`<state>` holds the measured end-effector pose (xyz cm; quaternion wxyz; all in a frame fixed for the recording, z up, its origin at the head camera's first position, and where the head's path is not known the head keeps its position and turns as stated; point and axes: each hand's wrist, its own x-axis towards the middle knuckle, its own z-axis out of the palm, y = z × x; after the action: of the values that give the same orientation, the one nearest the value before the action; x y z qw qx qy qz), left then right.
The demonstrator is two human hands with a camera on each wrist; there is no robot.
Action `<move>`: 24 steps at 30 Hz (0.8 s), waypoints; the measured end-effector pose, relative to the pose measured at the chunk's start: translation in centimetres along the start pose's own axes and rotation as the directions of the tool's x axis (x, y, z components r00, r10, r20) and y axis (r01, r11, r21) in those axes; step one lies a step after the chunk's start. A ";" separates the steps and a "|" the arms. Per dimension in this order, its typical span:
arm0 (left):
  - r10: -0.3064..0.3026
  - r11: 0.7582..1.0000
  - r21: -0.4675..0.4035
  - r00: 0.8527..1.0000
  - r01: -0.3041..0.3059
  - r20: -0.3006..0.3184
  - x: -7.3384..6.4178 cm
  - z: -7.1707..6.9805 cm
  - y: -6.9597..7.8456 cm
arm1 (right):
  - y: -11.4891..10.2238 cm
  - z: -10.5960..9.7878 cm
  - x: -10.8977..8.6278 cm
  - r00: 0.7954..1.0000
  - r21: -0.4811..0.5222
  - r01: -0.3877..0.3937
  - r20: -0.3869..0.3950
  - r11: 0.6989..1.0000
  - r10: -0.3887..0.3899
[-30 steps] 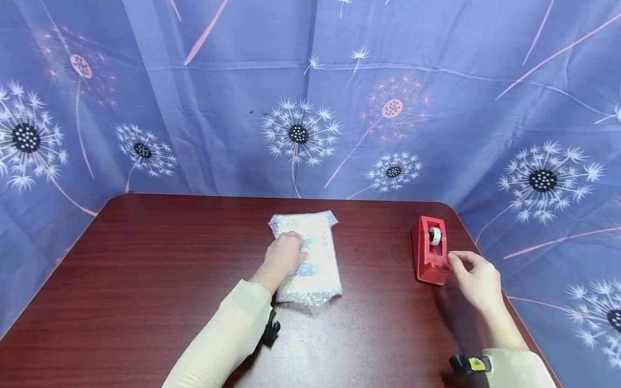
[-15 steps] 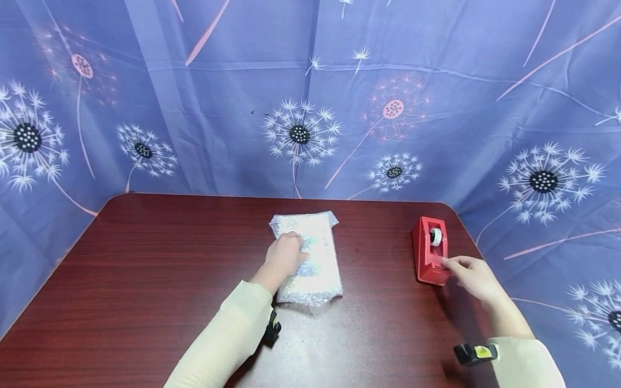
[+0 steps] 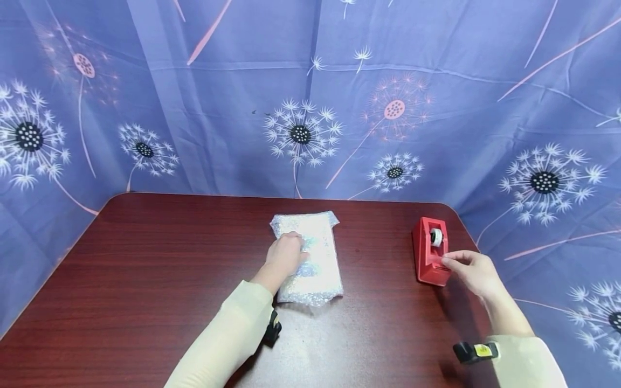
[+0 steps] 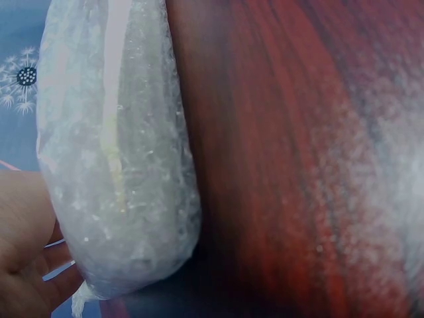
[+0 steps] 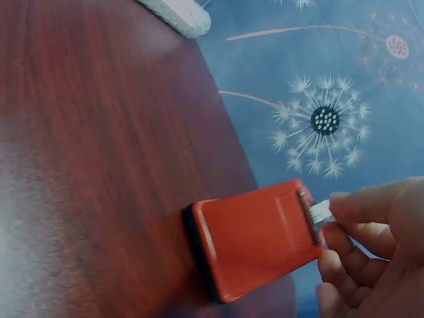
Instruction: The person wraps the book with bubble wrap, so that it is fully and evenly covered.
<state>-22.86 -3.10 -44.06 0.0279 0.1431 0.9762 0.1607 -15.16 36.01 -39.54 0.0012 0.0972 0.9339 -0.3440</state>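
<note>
A flat package in bubble wrap (image 3: 317, 253) lies in the middle of the wooden table. My left hand (image 3: 283, 254) rests on its left part. In the left wrist view the package's bubble-wrapped side (image 4: 126, 159) fills much of the picture, with part of the left hand (image 4: 26, 232) at its lower left. At the right stands a red tape dispenser (image 3: 426, 258) with a small roll of tape (image 3: 436, 237) in it. My right hand (image 3: 475, 274) is at its front end. In the right wrist view, thumb and finger pinch the tape's end (image 5: 320, 211) beside the toothed cutter.
The dark red-brown table (image 3: 160, 258) has its right edge close by the dispenser. A blue curtain (image 3: 223, 108) with dandelion prints hangs behind the table and along both sides.
My right fingers have moved left from beside the dispenser's front onto the tape at its cutter, then slightly up. The left hand and the package stay as they were.
</note>
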 end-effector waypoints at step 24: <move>0.023 0.999 0.022 1.000 -0.023 -0.021 0.0 0.2 -0.1 | -0.8 -0.9 -0.2 0.931 0.569 -0.334 0.325 0.752 0.168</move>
<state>-22.86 -3.10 -44.30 0.0142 0.1530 0.9764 0.1517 -15.02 35.94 -38.32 0.1354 0.1731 0.7407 -0.6349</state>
